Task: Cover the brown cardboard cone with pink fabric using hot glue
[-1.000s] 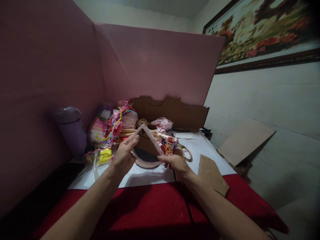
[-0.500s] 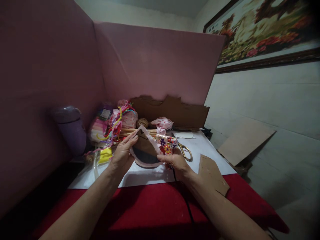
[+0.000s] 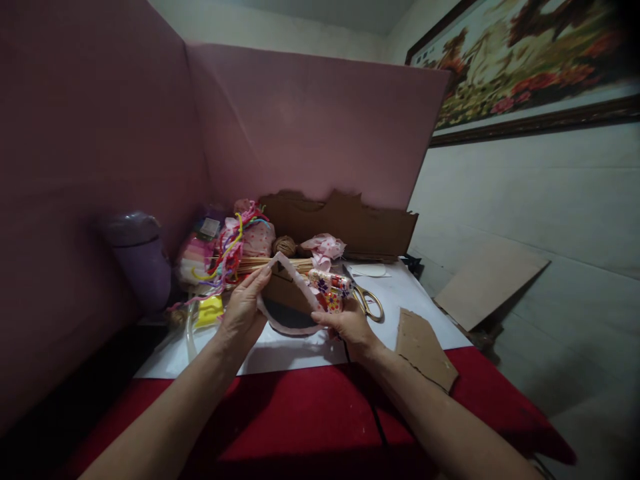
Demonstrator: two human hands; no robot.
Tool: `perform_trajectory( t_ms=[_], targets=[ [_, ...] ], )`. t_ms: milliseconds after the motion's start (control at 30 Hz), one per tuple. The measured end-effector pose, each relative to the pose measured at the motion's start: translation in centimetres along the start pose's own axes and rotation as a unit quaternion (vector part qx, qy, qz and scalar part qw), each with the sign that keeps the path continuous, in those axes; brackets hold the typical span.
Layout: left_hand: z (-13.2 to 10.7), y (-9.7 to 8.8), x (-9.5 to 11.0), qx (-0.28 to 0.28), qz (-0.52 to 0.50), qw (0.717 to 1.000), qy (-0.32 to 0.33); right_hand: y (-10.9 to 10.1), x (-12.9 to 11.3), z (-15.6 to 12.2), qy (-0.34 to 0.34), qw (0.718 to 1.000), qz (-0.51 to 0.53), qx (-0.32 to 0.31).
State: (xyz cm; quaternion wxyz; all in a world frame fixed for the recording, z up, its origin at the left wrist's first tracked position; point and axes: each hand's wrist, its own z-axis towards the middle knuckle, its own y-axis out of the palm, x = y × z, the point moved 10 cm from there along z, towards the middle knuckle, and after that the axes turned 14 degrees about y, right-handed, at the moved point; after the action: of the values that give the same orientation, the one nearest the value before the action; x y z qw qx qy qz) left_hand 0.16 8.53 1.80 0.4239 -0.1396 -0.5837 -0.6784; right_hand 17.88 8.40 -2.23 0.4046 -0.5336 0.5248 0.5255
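My left hand (image 3: pixel 243 310) pinches the upper left edge of a cardboard piece (image 3: pixel 285 297) with its thumb and fingers. The piece is brown above and dark grey below, bordered by a pale pink strip that peaks at the top. My right hand (image 3: pixel 351 328) has its thumb on the piece's right edge while its fingers wrap a flower-patterned glue gun (image 3: pixel 334 288). From the gun a black cord (image 3: pixel 373 403) runs down over the red cloth. Gold-handled scissors (image 3: pixel 370 303) lie just beyond my right hand, their blades partly hidden.
A white sheet (image 3: pixel 435 327) covers part of the red cloth (image 3: pixel 300 420). Cardboard scrap (image 3: pixel 425 350) lies at right. Behind are wooden sticks (image 3: pixel 253 265), a twine ball (image 3: pixel 284 245), colourful pipe cleaners (image 3: pixel 240 233) and pink fabric (image 3: pixel 325 248). A purple bottle (image 3: pixel 143 267) stands left.
Both hands and the cardboard piece have shifted very slightly left. The grip on the piece and the glue gun looks the same.
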Motion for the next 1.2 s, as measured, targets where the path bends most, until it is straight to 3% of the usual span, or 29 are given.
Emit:
perform_trajectory(
  t_ms=[400, 700, 867, 1200],
  targets=[
    [-0.1, -1.0, -0.1, 0.059, -0.003, 0.998, 0.019, 0.0, 0.0, 0.0, -0.002, 1.000, -0.001, 0.006],
    [0.1, -1.1, 0.3, 0.051, 0.004, 0.998, 0.042, 0.5, -0.9, -0.5, -0.022, 1.000, 0.008, -0.011],
    [0.1, -1.1, 1.2, 0.053, 0.023, 0.994, 0.093, 0.7, -0.9, -0.7, -0.002, 1.000, -0.011, -0.009],
    [0.0, -1.4, 1.7, 0.058, 0.049, 0.989, 0.126, 0.5, -0.9, -0.3, -0.059, 0.998, -0.015, 0.002]
  ],
)
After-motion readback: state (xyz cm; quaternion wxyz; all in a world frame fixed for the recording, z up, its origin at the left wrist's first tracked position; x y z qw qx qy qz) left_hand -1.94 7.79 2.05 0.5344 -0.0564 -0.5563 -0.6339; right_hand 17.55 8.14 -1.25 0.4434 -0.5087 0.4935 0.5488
